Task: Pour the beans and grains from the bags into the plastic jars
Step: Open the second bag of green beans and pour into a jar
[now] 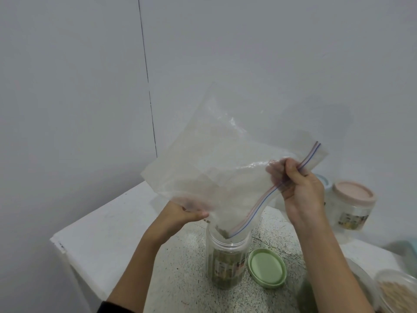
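- The fingers point(291, 175) of the right hand point(300, 188) are curled around the zip edge of the clear bag point(203, 159), which is pinched there against the thumb; the fingers of the left hand point(180, 214) are closed on the bag's lower side, with the thumb pressed across the plastic.
- Below and between the two sets of fingers, one corner of the bag's mouth is dipped into the open plastic jar point(228, 258), which stands on the speckled counter point(180, 267).
- The bag is seen to be almost emptied: only a few dark grains point(220, 229) are left at the mouth, just under the left thumb, while the jar is filled to well over half with greenish contents.
- The green lid point(267, 271) is lying flat just beside the jar, under the right wrist, so closing is judged not yet done.
- A jar with a pink lid point(352, 204) is standing beyond the right fingers, already capped; its filling is judged finished.
- At the lower right, well away from the fingers, an open container point(397, 292) of pale grains is partly visible; whether more pouring is left there cannot be told.
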`<state>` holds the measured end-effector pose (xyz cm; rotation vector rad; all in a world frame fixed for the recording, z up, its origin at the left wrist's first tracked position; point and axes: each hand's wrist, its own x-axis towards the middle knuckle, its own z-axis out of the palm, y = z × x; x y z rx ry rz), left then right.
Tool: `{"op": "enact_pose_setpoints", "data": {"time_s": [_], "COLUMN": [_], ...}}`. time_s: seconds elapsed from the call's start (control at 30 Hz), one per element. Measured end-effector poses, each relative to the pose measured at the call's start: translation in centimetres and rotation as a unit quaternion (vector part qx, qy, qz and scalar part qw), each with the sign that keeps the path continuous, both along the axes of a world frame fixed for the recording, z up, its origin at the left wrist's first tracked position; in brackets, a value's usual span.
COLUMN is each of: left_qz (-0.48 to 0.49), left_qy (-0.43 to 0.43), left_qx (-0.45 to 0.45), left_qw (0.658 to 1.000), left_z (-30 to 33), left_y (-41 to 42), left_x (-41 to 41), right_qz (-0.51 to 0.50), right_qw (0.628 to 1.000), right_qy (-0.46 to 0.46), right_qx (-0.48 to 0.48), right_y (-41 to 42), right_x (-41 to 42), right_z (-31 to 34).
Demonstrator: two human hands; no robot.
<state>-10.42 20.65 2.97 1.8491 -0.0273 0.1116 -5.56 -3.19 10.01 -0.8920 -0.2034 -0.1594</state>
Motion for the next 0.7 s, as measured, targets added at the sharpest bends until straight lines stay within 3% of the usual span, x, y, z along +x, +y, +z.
{"op": "enact_pose_setpoints", "data": {"time_s": [0.17,0.33,0.7], "left_qz": [0.069,0.030,0.049], "left_qy": [0.007,0.041,0.027], "left_qx": [-0.019,-0.047,-0.047], "left_qw": [0.997,0.998,0.997], "left_z": [-0.3,-0.1,-0.1], "left_y": [-0.3,-1.2,-0.6], "left_x": [0.5,0.6,1.2], "right_qz": [0.005,0.001,-0.007], "right_qw": [1.000,1.000,1.000], "right_qy": [-0.006,-0.003,0.004], "right_qx": [0.000,0.006,0.006], "right_y": [0.2,0.2,-0.1], "right_x": [0.1,0.1,0.1], "right_z": [0.0,0.0,-0.2]}}
